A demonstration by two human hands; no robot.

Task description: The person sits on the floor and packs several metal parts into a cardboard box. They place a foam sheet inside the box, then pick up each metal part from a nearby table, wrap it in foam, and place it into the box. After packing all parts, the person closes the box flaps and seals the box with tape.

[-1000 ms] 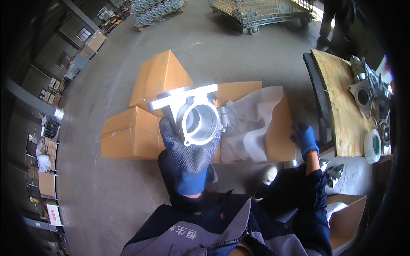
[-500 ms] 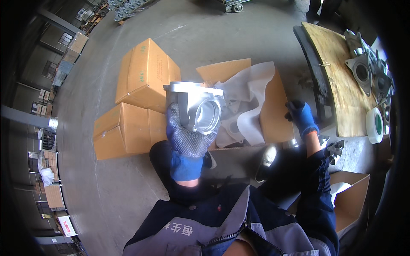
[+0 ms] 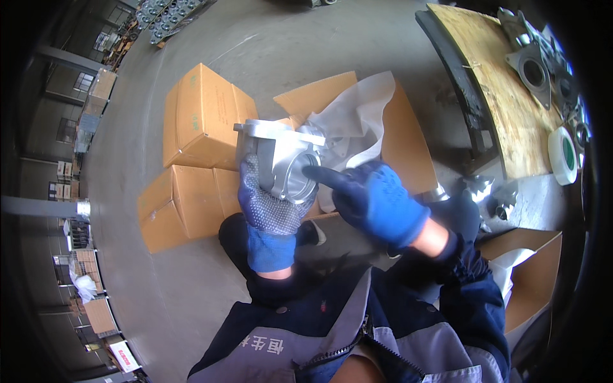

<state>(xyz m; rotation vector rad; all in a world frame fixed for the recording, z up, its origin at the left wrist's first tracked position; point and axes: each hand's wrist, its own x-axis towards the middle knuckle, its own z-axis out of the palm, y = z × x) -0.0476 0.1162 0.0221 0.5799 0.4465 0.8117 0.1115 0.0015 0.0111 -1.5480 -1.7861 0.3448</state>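
A silver metal casting (image 3: pixel 273 150) with a flange on top and a round bore on its side is held up in front of me. My left hand (image 3: pixel 273 207), in a blue dotted glove, is closed around it from below. My right hand (image 3: pixel 377 201), also gloved in blue, reaches in from the right with the index finger stretched out. That fingertip is at the mouth of the bore; whether it touches is hard to tell. The other fingers look curled, with nothing visible in them. Behind the casting stands an open cardboard box (image 3: pixel 408 143) with white sheet (image 3: pixel 357 105) and grey metal parts inside.
Two closed cardboard boxes (image 3: pixel 204 118) stand at the left. On the right, a wooden board (image 3: pixel 469 64) carries several flanged metal parts (image 3: pixel 533 73) and a white-and-green tape roll (image 3: pixel 563 156). Another open box (image 3: pixel 536 274) sits near my right arm. More castings (image 3: pixel 504 199) lie beside it.
My right hand has swung left from beside the open box to the casting's bore, index finger extended. The left hand still holds the casting; the whole view has shifted slightly.
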